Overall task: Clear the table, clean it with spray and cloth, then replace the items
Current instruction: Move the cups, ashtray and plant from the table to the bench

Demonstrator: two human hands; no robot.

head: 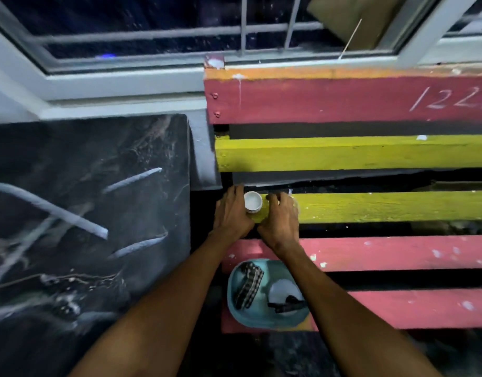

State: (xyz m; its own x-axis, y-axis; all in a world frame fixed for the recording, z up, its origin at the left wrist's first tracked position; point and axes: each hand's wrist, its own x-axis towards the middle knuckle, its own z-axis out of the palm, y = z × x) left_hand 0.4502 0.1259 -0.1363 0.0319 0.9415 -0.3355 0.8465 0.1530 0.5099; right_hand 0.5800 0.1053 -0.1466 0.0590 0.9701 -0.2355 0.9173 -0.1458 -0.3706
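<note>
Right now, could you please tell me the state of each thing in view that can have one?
Small white cup: upright, on the yellow wooden slat, looks empty.
Left hand: fingers curled against the cup's side.
Right hand: curled over something clear; cannot tell what.
Teal plastic basin: on the pink slats, holding things.
Checked cloth: crumpled, in the basin.
White spray bottle with black trigger: lying on its side in the basin.

A barred window (180, 36) above a dark chalk-smeared board (84, 213), dim light.
</note>
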